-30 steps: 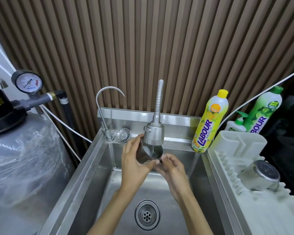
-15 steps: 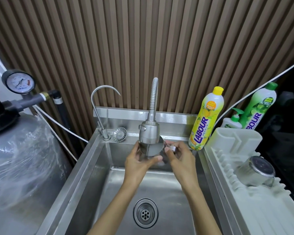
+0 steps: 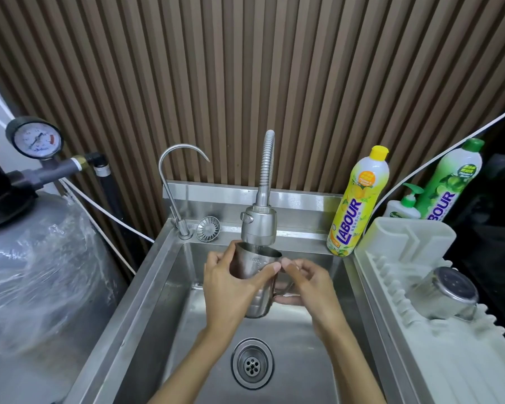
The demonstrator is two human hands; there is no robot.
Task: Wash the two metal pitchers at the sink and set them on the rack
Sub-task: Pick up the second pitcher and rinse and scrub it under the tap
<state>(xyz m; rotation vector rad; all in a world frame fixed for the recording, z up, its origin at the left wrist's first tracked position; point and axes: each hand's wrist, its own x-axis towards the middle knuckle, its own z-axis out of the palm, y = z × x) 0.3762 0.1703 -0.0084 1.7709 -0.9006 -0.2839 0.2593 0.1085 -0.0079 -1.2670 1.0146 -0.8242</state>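
At the left, outside the sink [image 3: 158, 258], the plastic-wrapped tank [image 3: 41, 272] and its pressure gauge [image 3: 38, 138] play no part.

Over the back half of the sink, the left hand [image 3: 231, 284] wraps the body of the held pitcher [image 3: 255, 265], fingers curled round its far side and the thumb [image 3: 267, 271] laid across the front. A second ago this pitcher lay tipped, its mouth turned towards the camera. Now it stands upright with its mouth directly beneath the spray head [image 3: 258, 225], rim nearly touching it. Whether water is running cannot be told.

The right hand [image 3: 306, 284] has moved with it. Its lower fingers curl about the handle on the pitcher's right side, while thumb and forefinger pinch together just beside the rim. Both hands sit higher over the sink than before, well above the drain [image 3: 252, 363].

I judge this to be rinsing or filling the inside, so washing of this one is probably near its end.

Further right, the yellow bottle [image 3: 359, 199] stands on the sink's back right corner. On the rack [image 3: 449, 360] the racked pitcher [image 3: 446, 293] lies mouth down near the right edge, unchanged. One pitcher is done, then, and the held pitcher has yet to go beside it.
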